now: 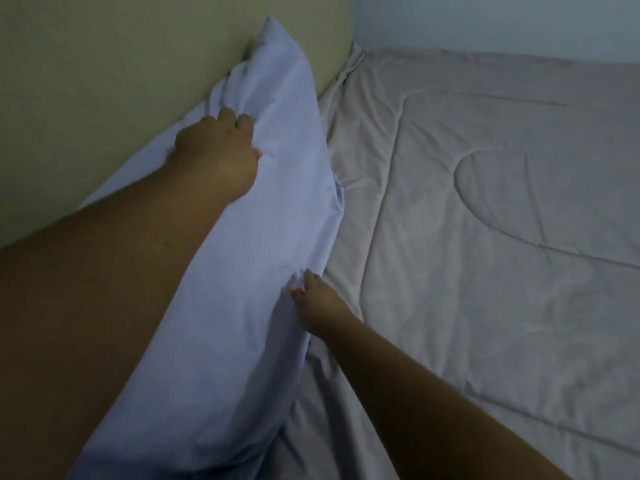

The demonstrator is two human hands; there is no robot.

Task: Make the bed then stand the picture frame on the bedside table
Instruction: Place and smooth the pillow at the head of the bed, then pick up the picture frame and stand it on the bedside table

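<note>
Both bare arms reach forward: the left hand (218, 154) grips the pillow (259, 244) with curled fingers, the right hand (317, 303) pinches its near edge.

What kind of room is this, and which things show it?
Probably a bedroom: a quilted beige bedcover is spread flat, and a pale blue pillow is propped against what looks like a greenish headboard.

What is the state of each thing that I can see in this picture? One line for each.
Pale blue fabric pillow: leaning on the yellowish headboard, wrinkled.
Grey quilted bedspread: spread flat over the bed, lightly creased.
Left hand: grips the pillow's upper part.
Right hand: pinches the pillow's lower edge.
</note>
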